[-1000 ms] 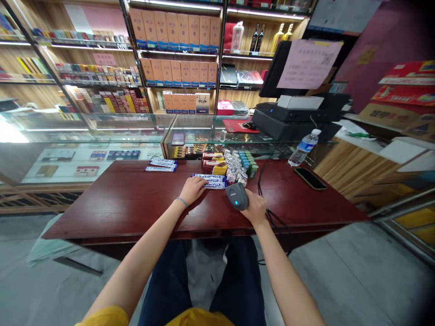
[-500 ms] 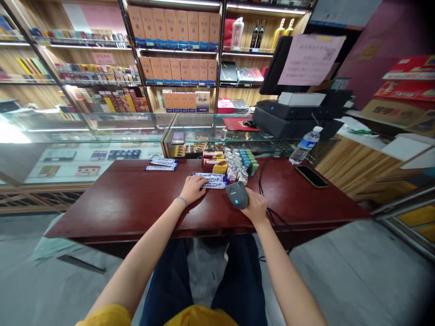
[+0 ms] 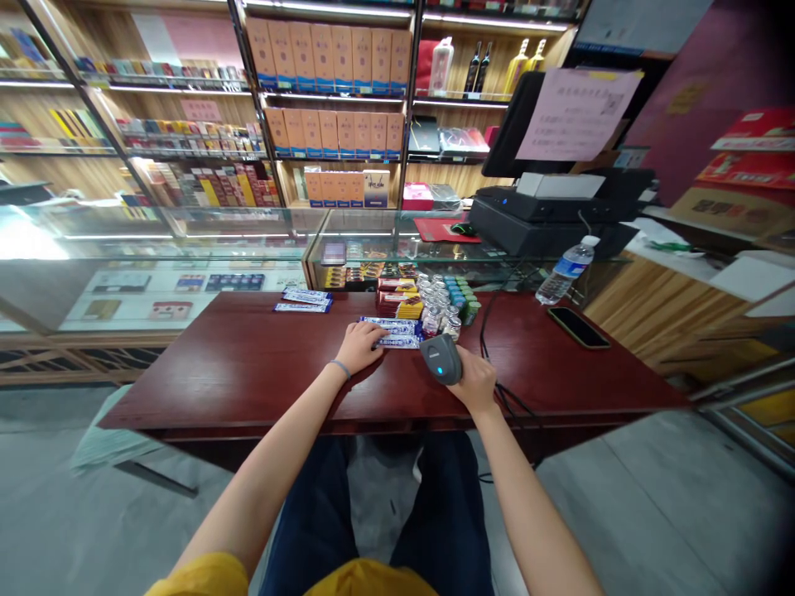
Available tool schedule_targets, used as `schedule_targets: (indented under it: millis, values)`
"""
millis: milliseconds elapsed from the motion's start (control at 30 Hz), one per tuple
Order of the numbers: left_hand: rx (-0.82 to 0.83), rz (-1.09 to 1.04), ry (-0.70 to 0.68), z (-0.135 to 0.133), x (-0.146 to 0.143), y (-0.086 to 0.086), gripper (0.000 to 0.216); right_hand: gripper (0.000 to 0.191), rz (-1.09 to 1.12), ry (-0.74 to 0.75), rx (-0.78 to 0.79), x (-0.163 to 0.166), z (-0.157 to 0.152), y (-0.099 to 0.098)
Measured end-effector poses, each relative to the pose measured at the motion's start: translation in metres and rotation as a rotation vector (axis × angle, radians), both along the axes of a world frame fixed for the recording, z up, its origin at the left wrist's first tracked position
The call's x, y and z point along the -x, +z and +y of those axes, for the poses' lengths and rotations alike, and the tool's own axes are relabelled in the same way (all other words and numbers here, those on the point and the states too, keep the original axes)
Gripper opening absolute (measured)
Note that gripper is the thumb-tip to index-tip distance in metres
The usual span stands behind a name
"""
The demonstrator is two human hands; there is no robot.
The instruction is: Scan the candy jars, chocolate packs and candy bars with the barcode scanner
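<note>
My right hand (image 3: 478,382) grips a grey barcode scanner (image 3: 442,358) with a lit blue light, its head aimed at the blue-and-white packets (image 3: 397,332) on the dark red table (image 3: 248,372). My left hand (image 3: 360,346) rests on the near end of those packets, fingers curled onto them. Behind them stand stacked red and yellow packs (image 3: 397,296), a cluster of small glass bottles (image 3: 438,308) and green-capped items (image 3: 463,296). Two more blue-and-white packets (image 3: 304,300) lie farther left.
A black phone (image 3: 579,327) and a water bottle (image 3: 564,271) sit on the table's right. The scanner's black cable (image 3: 506,397) trails off the front edge. Glass counters (image 3: 186,248), a register with printer (image 3: 546,215) and stocked shelves (image 3: 329,108) stand behind.
The hands, scanner and packets keep the same relation; only the view has shifted slightly, moving everything a little to the right in the picture.
</note>
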State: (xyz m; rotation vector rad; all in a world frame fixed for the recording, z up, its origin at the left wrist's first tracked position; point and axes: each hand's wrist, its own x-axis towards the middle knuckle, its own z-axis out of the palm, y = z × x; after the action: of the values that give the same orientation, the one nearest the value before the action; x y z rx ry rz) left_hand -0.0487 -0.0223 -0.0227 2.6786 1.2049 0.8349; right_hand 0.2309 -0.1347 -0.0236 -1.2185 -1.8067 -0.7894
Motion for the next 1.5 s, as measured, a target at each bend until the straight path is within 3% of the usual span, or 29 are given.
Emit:
schedule_targets:
  millis: [233, 367, 733, 967, 1167, 1333, 1500]
  values:
    - [-0.013, -0.033, 0.042, -0.002, 0.004, 0.005, 0.030, 0.036, -0.016, -0.024, -0.022, 0.002, -0.001, 0.004]
    - [-0.044, -0.074, 0.077, 0.003, 0.022, 0.010, 0.030, 0.035, -0.059, -0.002, -0.013, 0.002, 0.003, 0.005]
    - [-0.069, -0.030, 0.367, 0.030, 0.153, 0.001, 0.034, 0.033, -0.131, 0.081, 0.009, 0.041, 0.031, 0.011]
    - [-0.065, 0.030, 0.431, 0.054, 0.205, -0.001, 0.038, 0.032, -0.142, 0.135, 0.042, 0.067, 0.048, 0.007]
    - [-0.036, 0.051, 0.430, 0.084, 0.216, -0.010, 0.045, 0.033, -0.146, 0.148, 0.023, 0.069, 0.051, 0.004]
    - [0.106, 0.126, 0.436, 0.099, 0.212, -0.017, 0.052, 0.034, -0.152, 0.145, 0.044, 0.069, 0.052, 0.002]
    - [0.119, 0.151, 0.444, 0.099, 0.211, -0.014, 0.039, 0.034, -0.151, 0.126, 0.067, 0.069, 0.052, 0.000]
